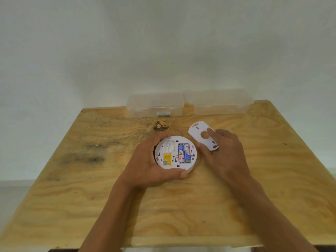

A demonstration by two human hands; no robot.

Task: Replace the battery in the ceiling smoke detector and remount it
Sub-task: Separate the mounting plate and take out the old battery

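White smoke detector (pixel 175 152) with blue-and-white batteries (pixel 184 153), yellow label (pixel 167 158); tan wood-grain table (pixel 109 179).

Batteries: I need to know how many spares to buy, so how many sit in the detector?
2. Both batteries lie side by side in the bay on the right of the smoke detector, held by the left hand. No others visible.

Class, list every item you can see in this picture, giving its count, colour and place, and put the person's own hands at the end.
smoke detector: one, white, open side up, table centre, in left hand
batteries: two, blue and white, side by side in the detector's compartment
mounting plate: one, white with a round hole, in right hand
storage boxes: two, clear, lids closed, table's far edge
table: one, pale plywood
left hand: one, cupping the detector
right hand: one, fingers on the plate
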